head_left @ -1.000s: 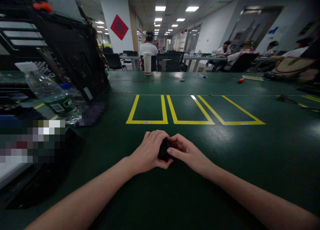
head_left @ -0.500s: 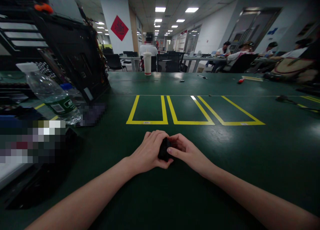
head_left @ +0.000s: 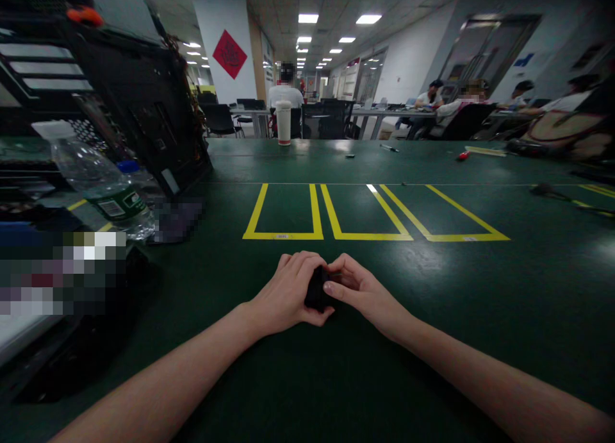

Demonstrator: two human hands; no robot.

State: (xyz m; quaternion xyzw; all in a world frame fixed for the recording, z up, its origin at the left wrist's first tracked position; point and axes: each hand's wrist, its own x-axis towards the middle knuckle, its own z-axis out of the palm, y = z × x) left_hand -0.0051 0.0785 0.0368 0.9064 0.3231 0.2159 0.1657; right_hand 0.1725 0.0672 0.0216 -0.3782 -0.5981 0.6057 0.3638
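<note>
A small black object (head_left: 315, 292) sits between my two hands, low over the near part of the dark green table (head_left: 307, 379). Its exact kind cannot be made out, since fingers cover much of it. My left hand (head_left: 291, 290) wraps round it from the left, thumb curled beneath on the near side. From the right, my right hand (head_left: 360, 290) pinches at it, with the thumb on its right edge and the fingers curled behind. Just beyond the hands, yellow tape outlines (head_left: 283, 236) mark three areas on the tabletop.
At left lie a clear plastic bottle (head_left: 91, 174) and an open black computer case (head_left: 158, 122). A white cup (head_left: 284, 124) stands at the far edge, with a pen (head_left: 389, 148) and a red-ended tool (head_left: 462, 156) farther right. Several people sit in the background.
Both hands stay in nearly the same place around the black object. The right thumb and fingers have shifted very slightly.
</note>
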